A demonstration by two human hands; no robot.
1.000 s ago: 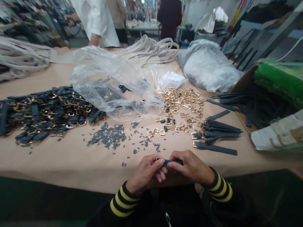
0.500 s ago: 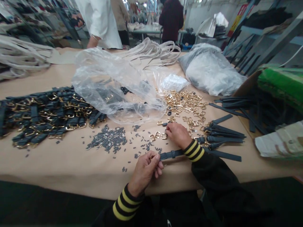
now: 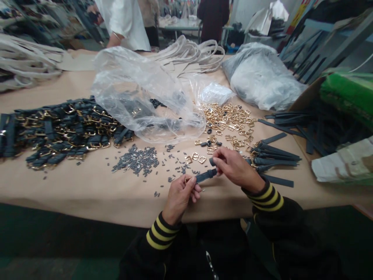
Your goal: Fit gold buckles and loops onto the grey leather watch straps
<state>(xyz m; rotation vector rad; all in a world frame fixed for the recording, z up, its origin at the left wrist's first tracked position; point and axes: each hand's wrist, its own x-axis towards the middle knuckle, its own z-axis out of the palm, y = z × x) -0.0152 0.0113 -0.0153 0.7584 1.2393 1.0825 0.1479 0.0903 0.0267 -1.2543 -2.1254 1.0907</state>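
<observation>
A dark blue-grey buckle strap (image 3: pixel 204 177) is held between my two hands above the front of the table. My left hand (image 3: pixel 181 194) pinches its left end, where a bit of the gold buckle shows at the fingertips. My right hand (image 3: pixel 233 165) is closed at the strap's other end. A short dark piece (image 3: pixel 212 161) sticks out from the right fingertips; I cannot tell whether it is the strap's bent end or a separate loop. Loose gold buckles (image 3: pixel 196 156) and small dark loops (image 3: pixel 209 143) lie just beyond my hands.
Small dark pieces (image 3: pixel 136 159) are heaped to the left, near a pile of buckled straps (image 3: pixel 70 132). Clear plastic bags (image 3: pixel 145 97) lie behind. Several straps (image 3: pixel 274 160) fan out at right, beside a box (image 3: pixel 309 91) of straps. A person in white (image 3: pixel 125 23) stands across the table.
My right hand has come back from the small loops beside the gold buckles to the strap's right end. My left hand still holds the buckle end. The view has tilted slightly downward.
</observation>
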